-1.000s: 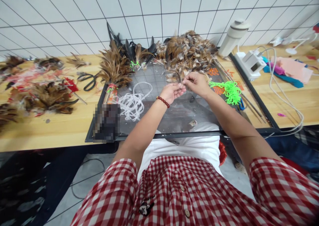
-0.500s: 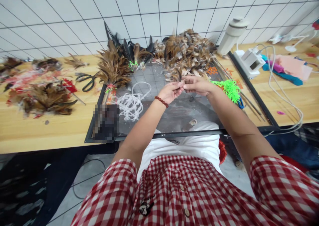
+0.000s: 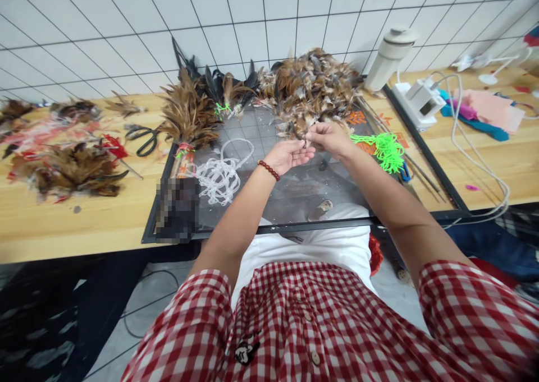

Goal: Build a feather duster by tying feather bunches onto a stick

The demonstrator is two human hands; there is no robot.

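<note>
My left hand (image 3: 287, 156), with a dark red bead bracelet (image 3: 268, 170) at its wrist, is turned palm up. Its fingers are stretched out and apart under the right fingertips. My right hand (image 3: 330, 139) is closed in a pinch right at the left thumb tip. Whatever small thing lies in that pinch is too small to make out. Just behind both hands rises a large heap of brown feathers (image 3: 315, 87), close to the right fingertips. White cord (image 3: 219, 177) lies in a loose tangle left of my left hand. Bright green cord (image 3: 385, 151) is bunched beyond my right wrist.
A brown feather bundle (image 3: 187, 110) and dark feathers (image 3: 229, 90) stand by the tiled wall. Scissors (image 3: 145, 139) and more feathers (image 3: 71, 169) lie left. On the right are a white bottle (image 3: 389, 59), a power strip (image 3: 421, 101) with cables, and thin rods (image 3: 423, 177). The dark board (image 3: 269, 202) has a raised black edge.
My left fingers have uncurled and opened out palm up. My right hand has lifted slightly and tightened into a pinch above them. The view has shifted slightly.
</note>
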